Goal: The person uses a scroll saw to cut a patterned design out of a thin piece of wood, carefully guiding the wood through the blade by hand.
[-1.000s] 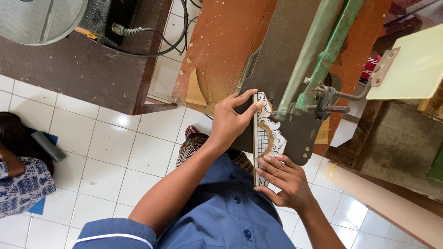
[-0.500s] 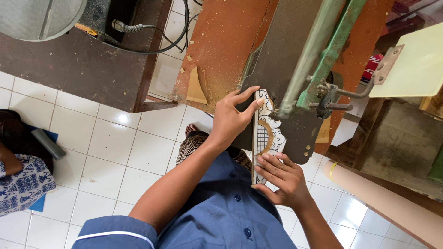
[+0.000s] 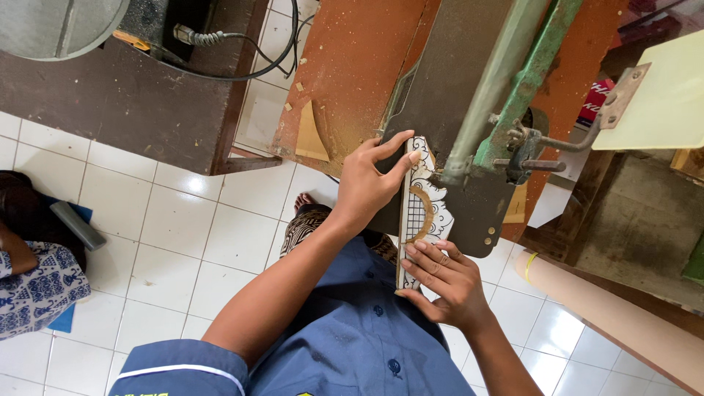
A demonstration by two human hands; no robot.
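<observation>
Patterned panel [image 3: 419, 213] flat on the saw's tabletop [image 3: 352, 81], under the green arm [image 3: 528, 81].
Left hand [image 3: 370, 180] presses its far edge, fingers spread; right hand [image 3: 444, 282] pinches the near end. Steady, even pressure from both hands, fingers off the cutting line, would serve well.

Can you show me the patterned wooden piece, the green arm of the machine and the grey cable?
patterned wooden piece [image 3: 424, 213], head view, its printed face.
green arm [image 3: 529, 82], head view, mid-length.
grey cable [image 3: 196, 36], head view, its ribbed end.

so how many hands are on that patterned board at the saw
2. The left hand presses on the patterned board at its far end near the green saw arm; the right hand holds its near end. No other hands touch it.
</observation>
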